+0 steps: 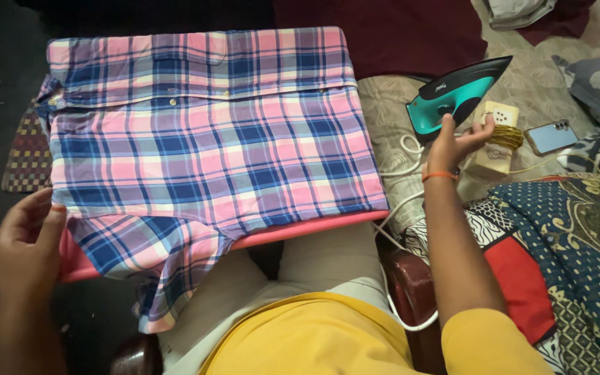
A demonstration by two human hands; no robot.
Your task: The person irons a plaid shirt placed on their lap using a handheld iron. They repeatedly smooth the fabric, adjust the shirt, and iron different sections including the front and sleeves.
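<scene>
1. Head view: a pink-and-blue checked shirt (203, 139) is laid flat on a pink-edged board (314, 228) at the centre, with one sleeve hanging off the near left edge.
2. The left hand (29, 243) is set against the near left corner of the board, fingers loosely curled at the shirt's edge; nothing is gripped that can be seen.
3. The right hand (456, 142) is held wide, fingertips touching the handle of a teal iron (453, 94) standing upright to the right of the board; the handle is not yet closed on.
4. A small box wound with yellow cord (498, 135) is seen just beside that hand, a phone (551, 137) further right.
5. Judgement: the handle is best gripped fully before lifting, the white cable (401, 201) kept clear, and the cloth held taut by the left hand.
</scene>
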